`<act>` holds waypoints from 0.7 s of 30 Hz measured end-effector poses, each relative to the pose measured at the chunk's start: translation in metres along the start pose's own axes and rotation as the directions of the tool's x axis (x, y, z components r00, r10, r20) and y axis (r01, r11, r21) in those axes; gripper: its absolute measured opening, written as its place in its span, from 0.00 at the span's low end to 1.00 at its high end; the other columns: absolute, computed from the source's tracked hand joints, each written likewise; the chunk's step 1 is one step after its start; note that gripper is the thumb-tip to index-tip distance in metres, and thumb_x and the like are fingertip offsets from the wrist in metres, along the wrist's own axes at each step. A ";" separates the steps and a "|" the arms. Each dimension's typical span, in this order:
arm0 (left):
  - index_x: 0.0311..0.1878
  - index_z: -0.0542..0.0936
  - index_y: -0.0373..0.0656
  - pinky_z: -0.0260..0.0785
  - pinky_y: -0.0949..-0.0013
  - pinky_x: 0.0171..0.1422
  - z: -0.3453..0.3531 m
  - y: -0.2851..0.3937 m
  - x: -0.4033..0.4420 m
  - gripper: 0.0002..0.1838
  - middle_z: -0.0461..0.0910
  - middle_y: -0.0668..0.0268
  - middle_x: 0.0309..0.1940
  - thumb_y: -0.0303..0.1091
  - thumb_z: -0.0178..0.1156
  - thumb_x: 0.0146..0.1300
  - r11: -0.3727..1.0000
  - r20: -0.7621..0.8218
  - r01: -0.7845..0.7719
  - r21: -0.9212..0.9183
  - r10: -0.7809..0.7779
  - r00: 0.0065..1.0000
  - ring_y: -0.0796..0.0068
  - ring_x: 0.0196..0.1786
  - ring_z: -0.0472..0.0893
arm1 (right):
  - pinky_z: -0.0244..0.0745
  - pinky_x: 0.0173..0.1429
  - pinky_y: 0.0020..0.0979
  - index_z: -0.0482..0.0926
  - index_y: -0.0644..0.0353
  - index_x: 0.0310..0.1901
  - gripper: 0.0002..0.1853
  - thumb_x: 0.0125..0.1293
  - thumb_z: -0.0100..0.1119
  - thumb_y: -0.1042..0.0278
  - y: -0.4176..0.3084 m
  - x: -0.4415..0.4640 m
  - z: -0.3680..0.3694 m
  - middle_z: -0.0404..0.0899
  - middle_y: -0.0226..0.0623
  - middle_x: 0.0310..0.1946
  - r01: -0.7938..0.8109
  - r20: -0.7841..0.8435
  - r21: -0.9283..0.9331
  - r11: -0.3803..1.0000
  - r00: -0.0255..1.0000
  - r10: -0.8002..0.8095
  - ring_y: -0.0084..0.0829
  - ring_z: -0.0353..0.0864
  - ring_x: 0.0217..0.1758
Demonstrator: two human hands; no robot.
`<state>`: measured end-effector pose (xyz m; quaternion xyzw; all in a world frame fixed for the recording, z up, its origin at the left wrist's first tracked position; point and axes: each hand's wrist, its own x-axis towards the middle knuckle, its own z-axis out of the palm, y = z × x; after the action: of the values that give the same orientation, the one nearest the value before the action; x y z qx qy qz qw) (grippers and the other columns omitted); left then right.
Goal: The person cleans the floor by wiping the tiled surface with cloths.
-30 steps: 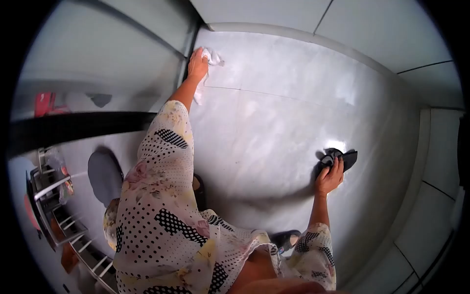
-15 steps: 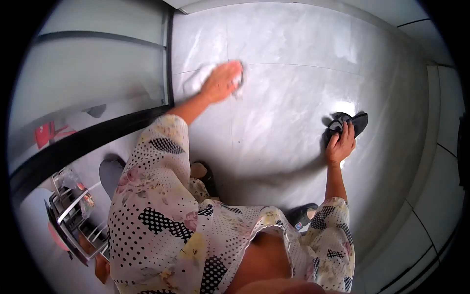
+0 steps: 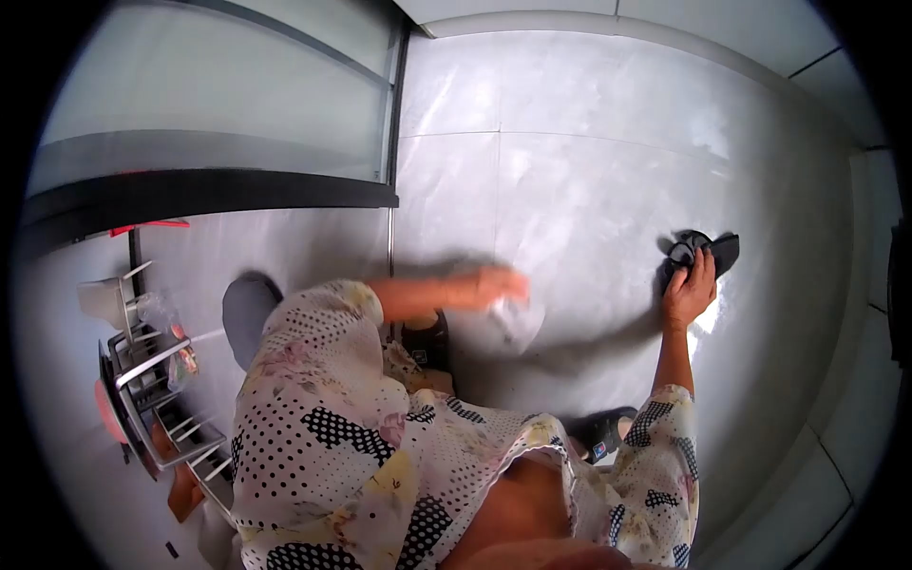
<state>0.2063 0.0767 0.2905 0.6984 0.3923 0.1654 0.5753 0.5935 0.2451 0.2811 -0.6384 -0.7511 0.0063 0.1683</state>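
My left hand [image 3: 492, 285] is blurred by motion, low over the grey floor [image 3: 589, 171] in front of my left foot. It holds a white cloth [image 3: 513, 325], which is smeared and hangs below the fingers. Farther right, my right hand [image 3: 692, 290] presses on a pair of black slippers or a similar dark object [image 3: 722, 255] on the floor, its fingers wrapped over the near side. What exactly that dark object is I cannot tell.
A glass panel with a black frame [image 3: 218, 193] stands at the left. Below it are a metal rack [image 3: 157, 370] and a grey oval object [image 3: 252, 313]. Light panels with a ledge [image 3: 836, 351] line the right side. My black shoes [image 3: 427, 342] are beneath me.
My left hand has swept the white cloth from the far left corner back toward my feet. My right hand stays on the dark object. The view has shifted.
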 end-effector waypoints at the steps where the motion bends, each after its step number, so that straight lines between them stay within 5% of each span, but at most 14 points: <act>1: 0.56 0.81 0.49 0.62 0.61 0.72 -0.032 -0.009 0.007 0.22 0.77 0.59 0.60 0.20 0.56 0.58 0.976 -0.184 -0.075 0.205 0.114 0.976 0.59 0.65 0.73 | 0.58 0.68 0.44 0.74 0.53 0.62 0.25 0.61 0.49 0.64 0.000 -0.001 0.002 0.72 0.36 0.65 -0.009 0.004 -0.009 1.000 1.000 0.009 0.37 0.68 0.69; 3: 0.56 0.81 0.47 0.56 0.59 0.76 -0.105 -0.036 0.019 0.21 0.74 0.57 0.62 0.23 0.49 0.63 0.953 -0.399 0.165 0.254 -0.052 0.916 0.59 0.69 0.69 | 0.59 0.68 0.44 0.74 0.53 0.62 0.25 0.61 0.49 0.64 -0.001 0.000 0.004 0.72 0.35 0.65 -0.003 -0.017 0.003 1.000 1.000 0.003 0.37 0.68 0.69; 5: 0.56 0.82 0.47 0.55 0.59 0.75 -0.179 -0.064 0.023 0.23 0.72 0.57 0.63 0.23 0.41 0.66 0.921 -0.653 0.215 0.325 0.054 0.755 0.57 0.67 0.69 | 0.59 0.68 0.44 0.74 0.53 0.62 0.25 0.61 0.49 0.64 -0.001 -0.003 0.005 0.72 0.35 0.65 -0.004 -0.029 0.012 1.000 1.000 0.005 0.37 0.68 0.69; 6: 0.56 0.81 0.45 0.58 0.59 0.73 -0.214 -0.073 0.026 0.21 0.72 0.56 0.63 0.23 0.44 0.65 0.834 -0.762 0.374 0.406 0.083 0.642 0.55 0.66 0.69 | 0.59 0.68 0.44 0.74 0.53 0.62 0.25 0.61 0.49 0.64 -0.001 -0.002 0.005 0.72 0.35 0.65 -0.007 -0.035 0.011 1.000 0.999 0.008 0.37 0.68 0.69; 9: 0.55 0.80 0.40 0.63 0.56 0.69 -0.295 -0.090 0.020 0.18 0.71 0.51 0.63 0.28 0.50 0.63 0.438 -0.755 0.632 0.640 0.209 0.621 0.50 0.64 0.70 | 0.59 0.68 0.43 0.74 0.53 0.62 0.25 0.61 0.49 0.64 -0.009 -0.002 -0.009 0.71 0.36 0.65 0.003 -0.072 0.045 0.999 0.997 0.000 0.37 0.68 0.69; 11: 0.54 0.77 0.32 0.61 0.56 0.70 -0.301 -0.104 0.019 0.20 0.71 0.46 0.60 0.35 0.53 0.63 0.509 -0.873 0.791 0.340 -0.142 0.466 0.48 0.61 0.71 | 0.59 0.68 0.43 0.74 0.53 0.62 0.25 0.61 0.49 0.64 -0.014 -0.003 -0.021 0.71 0.36 0.65 0.002 -0.077 0.034 0.999 0.997 0.001 0.37 0.68 0.69; 14: 0.52 0.75 0.22 0.58 0.52 0.70 -0.271 -0.137 0.017 0.25 0.71 0.41 0.56 0.39 0.53 0.62 0.178 -0.870 0.854 0.488 0.177 0.460 0.43 0.58 0.71 | 0.59 0.68 0.42 0.74 0.54 0.62 0.25 0.61 0.49 0.64 -0.014 -0.004 -0.022 0.72 0.36 0.65 0.005 -0.073 0.021 1.000 0.997 -0.003 0.38 0.68 0.69; 17: 0.50 0.73 0.17 0.56 0.48 0.70 -0.226 -0.104 -0.002 0.25 0.71 0.39 0.54 0.36 0.52 0.61 -0.106 -0.758 0.752 0.651 -0.152 0.635 0.41 0.57 0.70 | 0.59 0.68 0.42 0.74 0.54 0.62 0.25 0.61 0.49 0.63 -0.009 -0.006 -0.014 0.72 0.36 0.65 0.003 -0.065 0.040 0.999 0.998 -0.001 0.37 0.68 0.69; 21: 0.51 0.72 0.14 0.55 0.48 0.70 -0.139 -0.109 -0.028 0.26 0.72 0.36 0.53 0.31 0.52 0.57 -0.105 -0.735 0.734 0.671 -0.229 0.639 0.40 0.57 0.71 | 0.58 0.69 0.42 0.74 0.53 0.62 0.25 0.62 0.49 0.63 -0.006 -0.006 -0.006 0.72 0.33 0.65 -0.006 -0.061 0.033 0.999 0.998 0.008 0.36 0.68 0.69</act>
<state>0.0543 0.1531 0.2346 0.6348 0.7332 -0.2246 -0.0950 0.5903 0.2369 0.2870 -0.6382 -0.7430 -0.0005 0.2016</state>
